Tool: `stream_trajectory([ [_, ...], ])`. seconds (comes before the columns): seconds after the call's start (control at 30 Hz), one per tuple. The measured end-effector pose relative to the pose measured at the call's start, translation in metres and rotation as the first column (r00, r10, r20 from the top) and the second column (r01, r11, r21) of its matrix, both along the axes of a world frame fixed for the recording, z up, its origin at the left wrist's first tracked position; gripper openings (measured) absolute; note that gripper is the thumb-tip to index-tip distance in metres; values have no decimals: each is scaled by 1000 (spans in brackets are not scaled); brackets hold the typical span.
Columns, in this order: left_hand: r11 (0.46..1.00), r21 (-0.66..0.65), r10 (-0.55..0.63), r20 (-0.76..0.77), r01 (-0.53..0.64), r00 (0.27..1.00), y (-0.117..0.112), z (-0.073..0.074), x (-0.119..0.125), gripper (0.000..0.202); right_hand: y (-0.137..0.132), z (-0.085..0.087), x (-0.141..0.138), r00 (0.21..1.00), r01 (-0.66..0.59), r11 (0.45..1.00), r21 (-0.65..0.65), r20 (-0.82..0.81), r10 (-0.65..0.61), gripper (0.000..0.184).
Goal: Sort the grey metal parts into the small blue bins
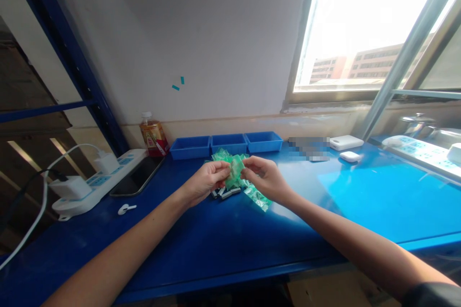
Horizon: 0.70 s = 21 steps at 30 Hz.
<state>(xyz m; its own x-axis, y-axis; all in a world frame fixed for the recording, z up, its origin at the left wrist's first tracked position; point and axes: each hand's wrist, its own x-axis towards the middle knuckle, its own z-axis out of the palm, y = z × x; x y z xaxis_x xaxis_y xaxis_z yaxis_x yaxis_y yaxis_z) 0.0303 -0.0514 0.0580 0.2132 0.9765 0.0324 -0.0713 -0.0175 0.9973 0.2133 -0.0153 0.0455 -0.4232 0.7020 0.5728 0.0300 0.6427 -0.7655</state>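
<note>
Between my two hands is a small, clear green plastic bag (236,169), held up over the blue table. My left hand (209,180) pinches its left side with thumb and fingers. From the other side, my right hand (264,177) grips its right edge. Whether anything is inside the bag I cannot tell. Several short grey-silver cylinders (230,193) lie on the table just below my left fingertips. More crumpled green plastic bags (258,198) lie under and beside my right hand, and others show behind the held one.
Three joined blue bins (228,144) stand against the wall. To the left are a drink bottle (153,134), a phone (139,176), a white power strip (101,180) and an earbud (127,208). At right lie a white earbud case (350,157), a white box-shaped device (345,142) and another power strip (425,156).
</note>
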Motion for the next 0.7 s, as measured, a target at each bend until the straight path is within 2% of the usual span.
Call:
stream_trajectory([
  [0.1, 997, -13, -76, -48, 75, 996, -1, -1, -3, 35, 2, 1, 1, 999, -26, 997, 67, 35, 24, 12],
  [0.17, 997, 1, -71, -93, 71, 993, 2, 1, -8, 36, 3, 1, 2, 999, -21, 994, 110, 44, 16, 15],
  [0.23, 995, 95, 53, -166, -37, 985, 11, 10, -19, 37, 4, 2, 2, 999, -1, 990, 143, 47, -5, 17],
  [0.27, 973, 186, 174, -210, -135, 962, 18, 15, -27, 37, 4, 3, 3, 998, 11, 987, 159, 53, -20, 18],
  [0.3, 921, 310, 320, -263, -234, 910, 27, 22, -37, 35, 3, 4, 3, 997, 23, 984, 178, 66, -35, 19],
  [0.33, 824, 452, 501, -302, -341, 811, 36, 28, -49, 32, 3, 5, 3, 995, 34, 980, 198, 81, -50, 19],
  [0.37, 695, 597, 668, -331, -401, 666, 46, 32, -61, 30, 2, 6, 3, 993, 41, 975, 219, 96, -63, 19],
  [0.4, 569, 721, 789, -344, -396, 509, 55, 36, -73, 29, 1, 7, 4, 992, 46, 970, 239, 107, -73, 18],
  [0.43, 492, 805, 850, -361, -333, 383, 63, 36, -84, 28, 1, 8, 4, 990, 47, 966, 255, 119, -79, 18],
  [0.5, 439, 881, 891, -402, -173, 213, 73, 30, -100, 33, 2, 8, 5, 986, 43, 959, 279, 146, -87, 18],
  [0.57, 455, 885, 887, -440, -96, 141, 72, 14, -105, 38, 3, 8, 6, 976, 24, 956, 292, 199, -86, 17],
  [0.6, 502, 860, 862, -490, -87, 135, 69, 5, -105, 37, 4, 8, 6, 969, 14, 955, 295, 231, -86, 16],
  [0.63, 583, 807, 811, -568, -99, 143, 64, -4, -103, 35, 5, 7, 7, 961, 3, 954, 298, 262, -85, 16],
  [0.7, 771, 619, 637, -745, -150, 197, 54, -20, -97, 34, 6, 6, 8, 945, -13, 952, 306, 315, -88, 15],
])
